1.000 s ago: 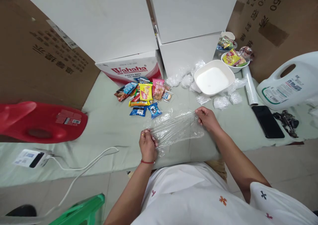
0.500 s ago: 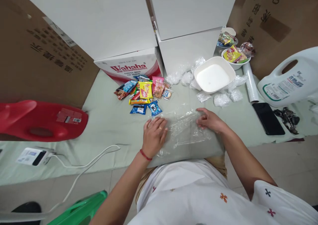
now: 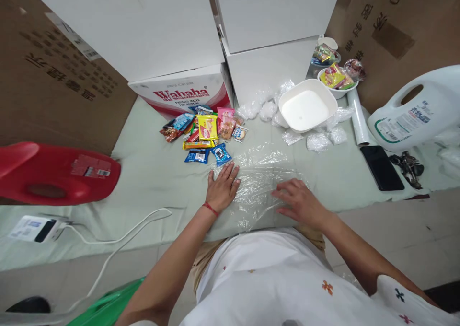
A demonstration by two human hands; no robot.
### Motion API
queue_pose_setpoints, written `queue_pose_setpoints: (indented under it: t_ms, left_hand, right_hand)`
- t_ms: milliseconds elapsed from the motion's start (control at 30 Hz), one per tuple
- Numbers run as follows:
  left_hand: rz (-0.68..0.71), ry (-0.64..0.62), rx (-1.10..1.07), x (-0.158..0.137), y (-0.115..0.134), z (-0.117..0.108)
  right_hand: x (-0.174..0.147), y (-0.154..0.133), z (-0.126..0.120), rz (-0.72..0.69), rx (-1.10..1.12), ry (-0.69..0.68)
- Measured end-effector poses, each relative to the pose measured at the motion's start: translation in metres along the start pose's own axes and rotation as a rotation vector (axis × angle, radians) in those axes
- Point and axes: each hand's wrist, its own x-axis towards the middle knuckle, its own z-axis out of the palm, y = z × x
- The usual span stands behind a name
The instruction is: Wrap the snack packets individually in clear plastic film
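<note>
A sheet of clear plastic wrap [image 3: 256,184] lies spread and wrinkled on the green cloth in front of me. My left hand [image 3: 222,187] rests flat on its left side, fingers stretched out, a red string around the wrist. Over the right part of the wrap is my right hand [image 3: 300,201], its fingers apart and slightly blurred; whether it touches the wrap I cannot tell. Just beyond my left fingertips lies a blue snack packet [image 3: 221,154], at the front of a pile of packaged snacks with a yellow packet [image 3: 207,127] on top.
A white bowl [image 3: 308,106] stands among crumpled plastic bundles [image 3: 317,142]. To the right are a roll of wrap [image 3: 358,120], a phone [image 3: 382,168], keys [image 3: 409,169] and a white jug [image 3: 420,110]. A red jug [image 3: 89,175] and a white cable [image 3: 122,240] are on the left.
My right hand has moved down toward me, its fingers now spread rather than bent in at the wrap's far right. The wrap lies more spread out. My left hand has flattened.
</note>
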Motion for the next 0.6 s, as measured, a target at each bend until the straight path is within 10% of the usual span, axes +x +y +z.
queue_pose_setpoints:
  t_ms: [167,367,600]
  left_hand:
    - [0.002,0.031,-0.002,-0.001,-0.003,0.002]
    - [0.017,0.054,-0.007,-0.003,-0.006,0.004]
    - [0.017,0.042,0.003,-0.003,-0.006,0.006]
  right_hand:
    - [-0.022,0.000,0.025,-0.011,0.138,-0.129]
    - [-0.034,0.020,-0.021,0.155,0.461,-0.230]
    - [0.125,-0.011,-0.015,0.294,0.134,-0.096]
